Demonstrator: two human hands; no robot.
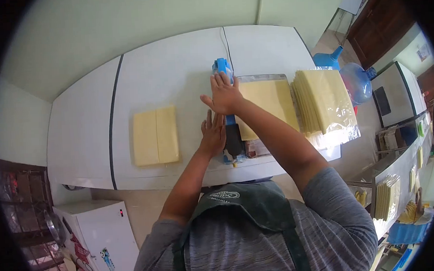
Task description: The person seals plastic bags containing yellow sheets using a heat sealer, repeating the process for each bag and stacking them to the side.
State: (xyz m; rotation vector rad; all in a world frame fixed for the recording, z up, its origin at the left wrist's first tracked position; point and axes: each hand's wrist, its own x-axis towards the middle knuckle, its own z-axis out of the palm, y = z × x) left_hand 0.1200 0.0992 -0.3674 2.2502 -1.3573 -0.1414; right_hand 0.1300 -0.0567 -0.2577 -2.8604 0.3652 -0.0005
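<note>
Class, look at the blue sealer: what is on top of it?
The right hand lies over the far half of the blue sealer; the left hand is at its left edge. Whatever the right palm covers cannot be seen.

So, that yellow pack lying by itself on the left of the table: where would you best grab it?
Probably by its two longer outer edges, pressing in from left and right. The yellow pack lies flat on the white table with both edges free, and a line down its middle suggests two halves, so squeezing inward should keep them together.
</note>
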